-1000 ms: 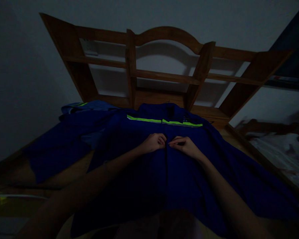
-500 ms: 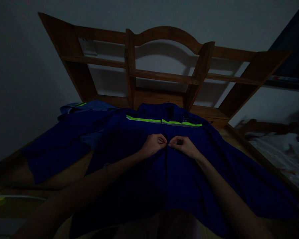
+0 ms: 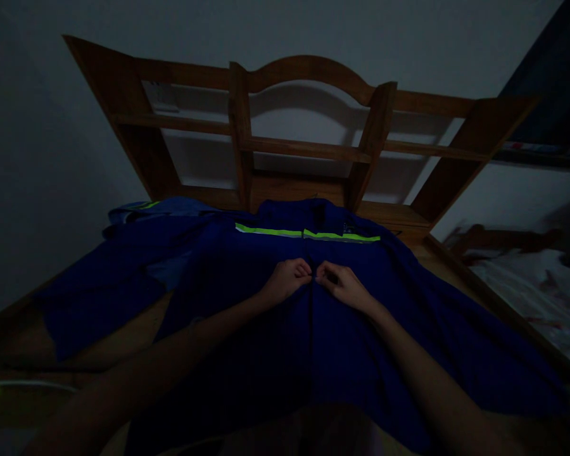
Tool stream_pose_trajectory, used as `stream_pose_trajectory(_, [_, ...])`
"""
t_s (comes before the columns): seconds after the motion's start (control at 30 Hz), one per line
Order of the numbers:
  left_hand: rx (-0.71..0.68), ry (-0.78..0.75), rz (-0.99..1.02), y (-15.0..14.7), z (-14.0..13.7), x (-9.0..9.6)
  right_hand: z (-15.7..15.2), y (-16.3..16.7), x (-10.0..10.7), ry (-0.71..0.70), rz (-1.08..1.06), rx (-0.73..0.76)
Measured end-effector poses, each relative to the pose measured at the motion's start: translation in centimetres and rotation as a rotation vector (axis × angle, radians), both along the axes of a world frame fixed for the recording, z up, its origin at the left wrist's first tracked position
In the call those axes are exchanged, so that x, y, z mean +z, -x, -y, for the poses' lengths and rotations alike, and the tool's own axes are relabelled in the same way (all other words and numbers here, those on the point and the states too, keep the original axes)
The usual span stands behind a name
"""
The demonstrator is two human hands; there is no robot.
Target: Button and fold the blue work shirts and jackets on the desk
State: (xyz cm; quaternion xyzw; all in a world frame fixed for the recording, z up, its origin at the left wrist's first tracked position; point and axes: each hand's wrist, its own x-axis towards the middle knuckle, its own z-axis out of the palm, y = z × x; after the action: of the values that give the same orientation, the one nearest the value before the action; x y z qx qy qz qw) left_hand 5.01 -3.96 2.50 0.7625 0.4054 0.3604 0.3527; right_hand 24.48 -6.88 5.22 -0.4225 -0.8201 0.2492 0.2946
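Note:
A dark blue work jacket (image 3: 351, 354) lies spread out, collar toward the back, with a yellow-green reflective stripe (image 3: 270, 230) across its chest. Both hands meet at the front opening, a little below the stripe. My left hand (image 3: 287, 280) pinches the left side of that opening. Opposite it, my right hand (image 3: 342, 284) pinches the right edge, thumb and finger together. The fingertips nearly touch. Any button or fastener between them is too dark and small to make out.
A wooden shelf unit (image 3: 308, 147) stands against the wall behind the collar. More blue clothing (image 3: 171, 209) with a lighter blue part lies at the left. Whitish bedding or plastic (image 3: 536, 285) is off to the right. A pale cable (image 3: 28, 384) runs at lower left.
The view has shifted slightly, so everything sits a little further left. Both hands stay pinched at the same part of the jacket opening, with small finger movements only.

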Motion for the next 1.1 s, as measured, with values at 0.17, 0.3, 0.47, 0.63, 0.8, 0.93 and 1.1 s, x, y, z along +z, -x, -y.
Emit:
stream_pose_trajectory(0.17, [-0.084, -0.046, -0.243, 0.5, 0.1, 0.7, 0.2, 0.2, 0.2, -0.044, 0.015, -0.009])
stream_pose_trajectory(0.3, [-0.157, 0.036, -0.267, 0.4, -0.3, 1.0, 0.3, 0.4, 0.2, -0.064, 0.027, 0.004])
stream_pose_trajectory(0.47, [-0.105, 0.107, -0.219, 0.1, -0.5, 0.9, 0.4, 0.5, 0.2, -0.087, 0.022, -0.002])
stream_pose_trajectory(0.63, [-0.060, 0.109, -0.247, 0.0, -0.4, 0.7, 0.3, 0.4, 0.0, -0.079, 0.041, -0.012])
stream_pose_trajectory(0.8, [-0.062, 0.098, -0.260, 0.0, -0.4, 0.7, 0.3, 0.4, 0.0, -0.056, 0.025, -0.011])
stream_pose_trajectory(0.93, [-0.070, 0.110, -0.266, 0.0, -0.5, 0.6, 0.2, 0.4, 0.1, -0.031, 0.024, -0.014])
stream_pose_trajectory(1.1, [-0.066, 0.100, -0.244, 0.0, -0.6, 0.0, 0.2, 0.3, 0.1, -0.011, 0.010, -0.036])
